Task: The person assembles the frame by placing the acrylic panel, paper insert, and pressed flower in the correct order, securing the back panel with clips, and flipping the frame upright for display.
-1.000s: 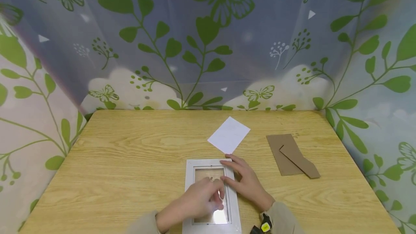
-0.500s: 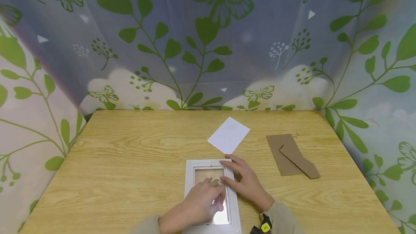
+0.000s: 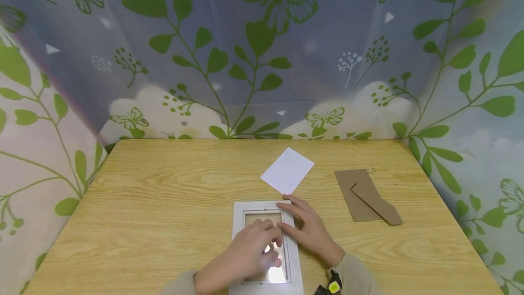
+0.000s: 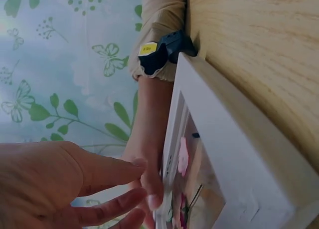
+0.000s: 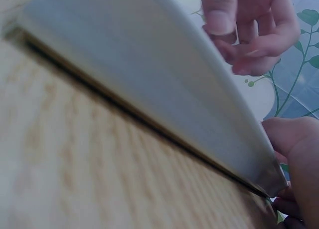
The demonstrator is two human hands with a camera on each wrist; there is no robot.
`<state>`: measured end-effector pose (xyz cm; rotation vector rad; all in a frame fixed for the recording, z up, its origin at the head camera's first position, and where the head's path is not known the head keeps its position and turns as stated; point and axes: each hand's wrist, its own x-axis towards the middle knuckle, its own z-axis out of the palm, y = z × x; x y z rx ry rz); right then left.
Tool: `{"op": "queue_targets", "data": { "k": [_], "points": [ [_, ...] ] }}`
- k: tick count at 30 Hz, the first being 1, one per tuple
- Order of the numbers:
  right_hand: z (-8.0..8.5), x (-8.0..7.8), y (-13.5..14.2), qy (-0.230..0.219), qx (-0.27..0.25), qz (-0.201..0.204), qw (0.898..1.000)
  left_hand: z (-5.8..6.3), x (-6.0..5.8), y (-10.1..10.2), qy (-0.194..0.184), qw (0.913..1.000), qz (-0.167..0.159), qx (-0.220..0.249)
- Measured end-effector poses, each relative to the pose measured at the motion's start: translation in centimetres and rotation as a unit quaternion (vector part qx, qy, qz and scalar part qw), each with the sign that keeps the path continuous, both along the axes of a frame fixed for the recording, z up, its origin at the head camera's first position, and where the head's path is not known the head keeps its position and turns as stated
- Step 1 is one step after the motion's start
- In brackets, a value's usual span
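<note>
A white picture frame (image 3: pixel 294 258) lies on the table with its clear pane (image 3: pixel 275 274) facing up. My left hand (image 3: pixel 255 247) hovers over the pane, its fingers loosely bent and holding nothing. At the frame's upper right corner, my right hand (image 3: pixel 309 231) grips the edge, thumb on the inner border and fingers round the outer side. The left wrist view shows a pink petal-like piece (image 4: pixel 183 156) and thin stems within the frame; in the head view my left hand hides them. Both hands also appear beside the frame's side wall (image 5: pixel 129 64) in the right wrist view.
A white sheet of paper (image 3: pixel 288 170) lies just beyond the frame. To the right is a brown backing board (image 3: pixel 360 199) with its stand leg (image 3: pixel 378 204) angled out. A patterned curtain (image 3: pixel 262 81) borders the wooden table (image 3: pixel 163 204) behind and at both sides.
My left hand dips slightly toward the pane, then lifts and opens its fingers a little; the green leafy bit seen under it earlier is now hidden. The right hand stays on the frame.
</note>
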<state>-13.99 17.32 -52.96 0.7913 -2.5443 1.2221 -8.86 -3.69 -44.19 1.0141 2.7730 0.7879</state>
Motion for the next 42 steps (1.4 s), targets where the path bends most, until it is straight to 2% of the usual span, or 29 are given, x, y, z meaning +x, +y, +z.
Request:
{"op": "queue_targets", "data": {
  "k": [7,10,13,18,23,27,34,42],
  "points": [
    [0.2,0.0,-0.1,-0.008,-0.001,0.001,1.0,0.1,-0.4,-1.5,0.063,0.9961,0.035,0.051],
    [0.3,0.0,-0.1,-0.015,-0.002,-0.001,1.0,0.0,-0.5,-2.5,0.064,0.9955,0.046,0.052],
    [0.3,0.0,-0.1,-0.015,0.001,-0.003,1.0,-0.3,-0.5,-3.6,0.043,0.9971,0.05,0.04],
    [0.3,0.0,-0.1,-0.02,0.005,-0.006,1.0,-0.6,-0.6,-5.4,-0.023,0.9987,0.034,0.03],
    [0.2,0.0,-0.1,-0.024,0.005,-0.004,1.0,-1.2,-1.0,-7.5,-0.086,0.9954,0.017,0.039],
    [0.3,0.0,-0.1,-0.026,0.002,-0.004,1.0,-1.8,-1.3,-8.6,-0.115,0.9927,0.02,0.032],
    [0.2,0.0,-0.1,-0.026,0.001,-0.001,1.0,-2.6,-1.3,-9.5,-0.141,0.9897,0.011,0.023],
    [0.3,0.1,-0.1,-0.031,-0.002,-0.001,1.0,-4.0,-1.3,-10.2,-0.118,0.9919,-0.005,0.047]
  ]
}}
